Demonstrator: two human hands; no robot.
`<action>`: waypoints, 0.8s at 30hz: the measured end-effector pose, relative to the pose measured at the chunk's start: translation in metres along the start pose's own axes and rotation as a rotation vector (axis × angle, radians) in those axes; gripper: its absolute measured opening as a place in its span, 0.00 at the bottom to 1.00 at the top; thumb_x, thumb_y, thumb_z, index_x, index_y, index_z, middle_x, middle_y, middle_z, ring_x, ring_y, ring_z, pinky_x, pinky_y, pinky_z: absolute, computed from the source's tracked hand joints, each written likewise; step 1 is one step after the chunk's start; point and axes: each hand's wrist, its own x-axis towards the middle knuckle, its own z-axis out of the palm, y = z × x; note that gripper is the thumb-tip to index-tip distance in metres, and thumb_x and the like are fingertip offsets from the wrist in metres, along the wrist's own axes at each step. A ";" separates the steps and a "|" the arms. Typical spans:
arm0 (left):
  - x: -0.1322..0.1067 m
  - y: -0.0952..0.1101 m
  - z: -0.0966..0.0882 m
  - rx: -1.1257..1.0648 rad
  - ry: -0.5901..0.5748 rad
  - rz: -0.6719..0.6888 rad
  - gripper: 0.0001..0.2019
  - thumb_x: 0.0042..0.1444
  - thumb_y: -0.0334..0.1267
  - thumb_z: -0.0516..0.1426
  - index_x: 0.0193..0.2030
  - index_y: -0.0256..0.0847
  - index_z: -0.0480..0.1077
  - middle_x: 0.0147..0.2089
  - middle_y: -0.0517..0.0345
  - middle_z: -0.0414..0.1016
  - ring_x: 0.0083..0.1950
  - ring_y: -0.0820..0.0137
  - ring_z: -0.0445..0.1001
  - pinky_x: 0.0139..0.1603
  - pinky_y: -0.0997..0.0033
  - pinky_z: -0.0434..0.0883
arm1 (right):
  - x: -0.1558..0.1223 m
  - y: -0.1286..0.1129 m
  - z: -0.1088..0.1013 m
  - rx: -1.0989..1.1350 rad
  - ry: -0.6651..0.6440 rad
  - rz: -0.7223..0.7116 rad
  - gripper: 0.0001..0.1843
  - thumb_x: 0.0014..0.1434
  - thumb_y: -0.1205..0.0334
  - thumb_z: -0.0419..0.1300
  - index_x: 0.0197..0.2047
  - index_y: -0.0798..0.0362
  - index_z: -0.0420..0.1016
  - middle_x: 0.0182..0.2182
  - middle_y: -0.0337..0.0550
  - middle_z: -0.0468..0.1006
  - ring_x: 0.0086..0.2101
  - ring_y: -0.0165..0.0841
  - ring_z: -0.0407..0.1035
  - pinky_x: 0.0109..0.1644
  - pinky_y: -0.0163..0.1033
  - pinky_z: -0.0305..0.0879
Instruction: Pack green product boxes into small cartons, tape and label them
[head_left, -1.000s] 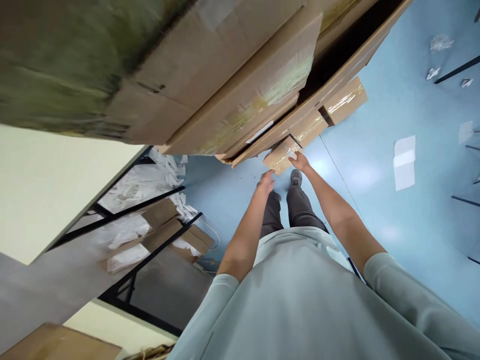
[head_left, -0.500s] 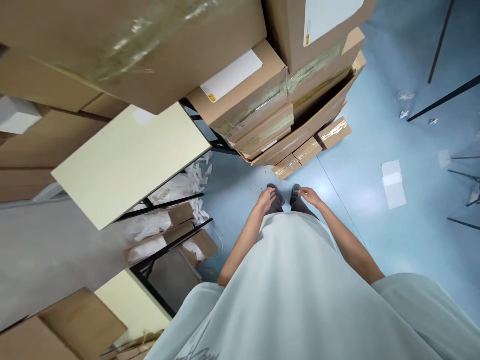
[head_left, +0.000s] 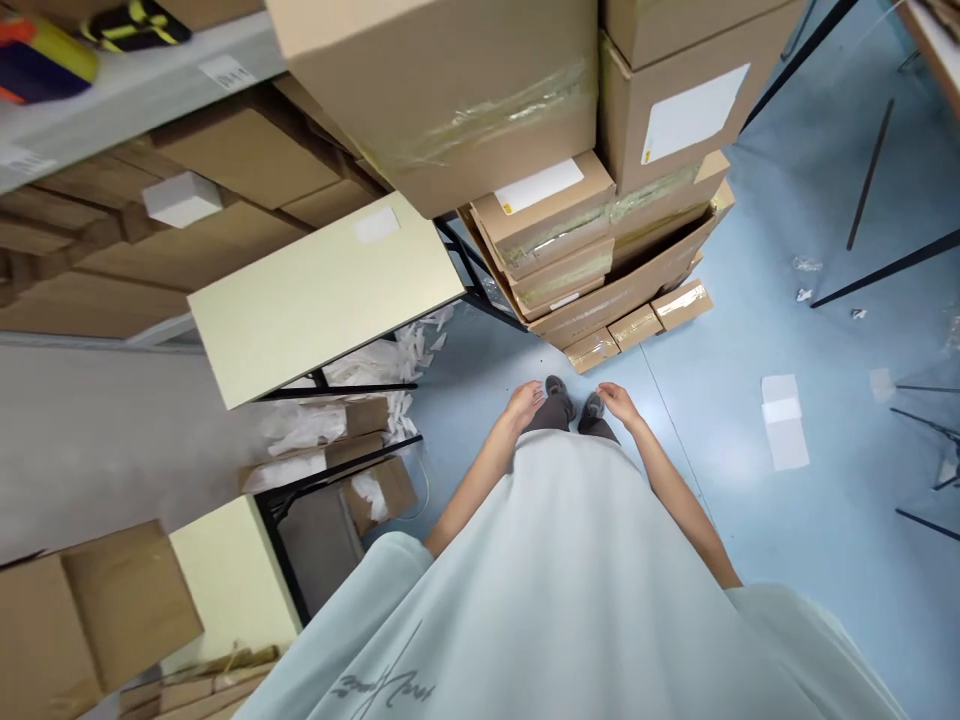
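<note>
Both hands are standing apart from the small taped cartons now; a second ago they were reaching down to the nearest one.

Left hand [head_left: 527,402]: hanging at the centre of the frame, beside my left shoe [head_left: 557,386] in the view; I am keeping the fingers loosely bent and unclosed, with nothing showing in them.

Right hand [head_left: 618,404]: hanging just right of centre, near my right shoe; fingers relaxed, part open, likewise gripping nothing that I am seeing.

Small taped cartons, three: near one [head_left: 592,349], middle one [head_left: 634,327], far one [head_left: 682,304] — sitting in a row on the blue floor, just above my hands in the frame. They are lining the foot of the wide open carton [head_left: 611,302], presumably so that they are staying together and out of the walkway.

Stacked cartons [head_left: 551,235]: rising at upper centre, sealed with tape, probably for holding their flaps down. White label [head_left: 696,110]: facing outward, likely for easy reading.

Pale table [head_left: 322,300]: standing left of centre; white scraps [head_left: 409,365] are lying beneath its edge.

White sheet [head_left: 785,422]: lying on the floor at right, well apart from both hands — why it is lying there, I am not able to tell.
</note>
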 end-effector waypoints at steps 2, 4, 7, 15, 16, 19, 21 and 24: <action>-0.007 0.001 -0.004 -0.024 -0.016 0.012 0.08 0.57 0.34 0.69 0.38 0.43 0.74 0.53 0.44 0.83 0.64 0.58 0.81 0.72 0.56 0.74 | -0.008 -0.009 0.005 0.018 -0.017 -0.030 0.21 0.67 0.44 0.67 0.51 0.51 0.87 0.52 0.56 0.91 0.58 0.47 0.84 0.69 0.56 0.76; -0.012 0.004 -0.010 -0.058 -0.036 0.029 0.09 0.57 0.34 0.70 0.39 0.43 0.74 0.54 0.44 0.83 0.63 0.58 0.82 0.72 0.55 0.74 | -0.015 -0.020 0.009 0.028 -0.035 -0.063 0.22 0.66 0.43 0.67 0.51 0.51 0.87 0.52 0.56 0.91 0.57 0.48 0.84 0.69 0.57 0.77; -0.020 0.012 -0.028 -0.144 -0.067 0.063 0.09 0.56 0.34 0.71 0.40 0.43 0.76 0.59 0.42 0.84 0.65 0.57 0.81 0.73 0.54 0.75 | -0.023 -0.041 0.019 0.014 -0.064 -0.118 0.22 0.64 0.42 0.68 0.51 0.50 0.86 0.52 0.56 0.91 0.57 0.50 0.85 0.69 0.58 0.77; -0.054 0.029 -0.176 -0.556 -0.031 0.233 0.08 0.59 0.35 0.69 0.46 0.43 0.81 0.69 0.41 0.83 0.69 0.54 0.82 0.76 0.51 0.74 | -0.029 -0.139 0.128 -0.183 -0.286 -0.293 0.27 0.61 0.35 0.68 0.50 0.48 0.85 0.52 0.57 0.91 0.57 0.54 0.85 0.65 0.63 0.81; -0.061 0.028 -0.204 -0.613 -0.016 0.265 0.09 0.60 0.35 0.68 0.47 0.43 0.81 0.69 0.42 0.83 0.69 0.54 0.83 0.76 0.51 0.74 | -0.031 -0.154 0.153 -0.210 -0.329 -0.319 0.28 0.61 0.34 0.68 0.50 0.48 0.85 0.52 0.58 0.91 0.57 0.55 0.85 0.65 0.64 0.81; -0.088 0.017 -0.293 -0.750 0.031 0.380 0.11 0.63 0.36 0.66 0.52 0.44 0.82 0.70 0.43 0.83 0.69 0.55 0.83 0.78 0.52 0.73 | -0.049 -0.200 0.240 -0.254 -0.472 -0.404 0.33 0.57 0.30 0.70 0.52 0.48 0.86 0.55 0.59 0.90 0.58 0.55 0.84 0.66 0.63 0.79; -0.108 0.005 -0.351 -0.823 0.076 0.455 0.14 0.63 0.39 0.67 0.55 0.43 0.82 0.70 0.42 0.83 0.71 0.54 0.82 0.80 0.51 0.70 | -0.071 -0.226 0.303 -0.257 -0.572 -0.456 0.38 0.56 0.27 0.71 0.54 0.50 0.86 0.56 0.59 0.90 0.58 0.55 0.84 0.68 0.64 0.77; -0.141 -0.018 -0.428 -0.944 0.171 0.544 0.19 0.63 0.42 0.68 0.59 0.42 0.80 0.70 0.40 0.83 0.73 0.53 0.81 0.83 0.49 0.67 | -0.115 -0.255 0.393 -0.266 -0.730 -0.514 0.42 0.57 0.24 0.71 0.58 0.51 0.85 0.58 0.60 0.89 0.59 0.54 0.83 0.70 0.64 0.75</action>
